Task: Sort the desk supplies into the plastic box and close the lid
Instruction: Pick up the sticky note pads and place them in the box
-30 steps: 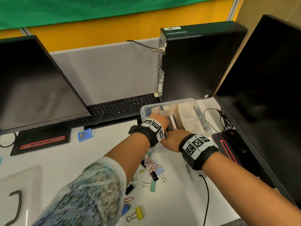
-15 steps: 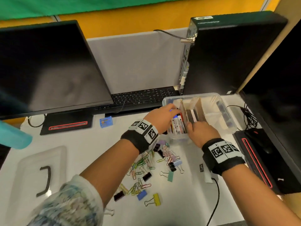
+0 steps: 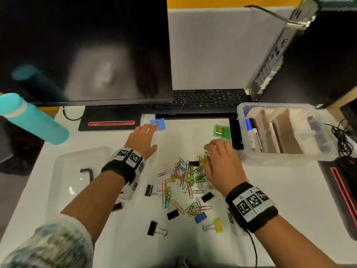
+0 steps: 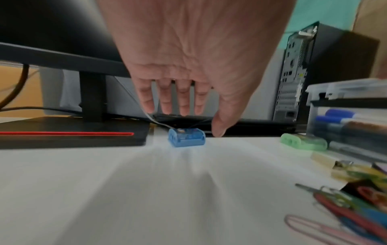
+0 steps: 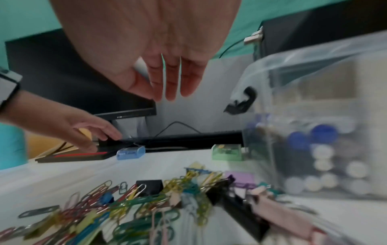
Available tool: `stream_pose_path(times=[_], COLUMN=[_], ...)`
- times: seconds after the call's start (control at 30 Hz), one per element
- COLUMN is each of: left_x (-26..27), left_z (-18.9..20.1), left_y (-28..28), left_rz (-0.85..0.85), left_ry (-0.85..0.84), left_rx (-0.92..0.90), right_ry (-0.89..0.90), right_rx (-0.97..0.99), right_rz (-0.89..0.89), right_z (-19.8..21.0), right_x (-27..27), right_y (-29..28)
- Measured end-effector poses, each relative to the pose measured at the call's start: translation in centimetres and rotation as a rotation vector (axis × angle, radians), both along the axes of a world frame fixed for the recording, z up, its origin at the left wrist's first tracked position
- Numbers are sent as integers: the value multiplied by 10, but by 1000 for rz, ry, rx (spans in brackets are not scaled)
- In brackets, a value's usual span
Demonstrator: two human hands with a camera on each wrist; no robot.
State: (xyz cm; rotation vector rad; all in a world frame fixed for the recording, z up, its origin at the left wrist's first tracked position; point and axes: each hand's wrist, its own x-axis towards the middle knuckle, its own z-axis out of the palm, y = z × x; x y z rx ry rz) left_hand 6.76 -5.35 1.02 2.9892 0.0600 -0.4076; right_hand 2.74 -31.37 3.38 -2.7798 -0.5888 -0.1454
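Left hand [image 3: 142,139] spread, empty — fingertips just short of blue sharpener [image 3: 158,124] at table's far edge. Right hand [image 3: 222,161] relaxed, empty, nearer green sharpener [image 3: 220,130] — plastic box [image 3: 286,158] right.

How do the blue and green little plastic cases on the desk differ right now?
The blue case lies near the monitor base, with the left hand open right over it; the green case lies beside the plastic box, just beyond the open right hand. Neither is gripped yet. Both are small translucent cases of similar size, lying flat on the white desk, outside the box.
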Motion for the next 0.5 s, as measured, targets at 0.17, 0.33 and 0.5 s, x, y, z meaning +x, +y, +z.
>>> stream_pose_path(times=[0.17,0.33,0.5], left_x=[32,50,50], left_z=[-22,-29,-29], left_y=[-18,-22,-12], left_rz=[-146,-74,-80], left_ry=[57,192,147], left_rx=[185,173,142], right_ry=[325,494,595], right_rx=[-77,-111,-148], right_rz=[-256,-557,-613], right_z=[-29,-59,-65], right_x=[58,107,126], right_y=[35,32,28])
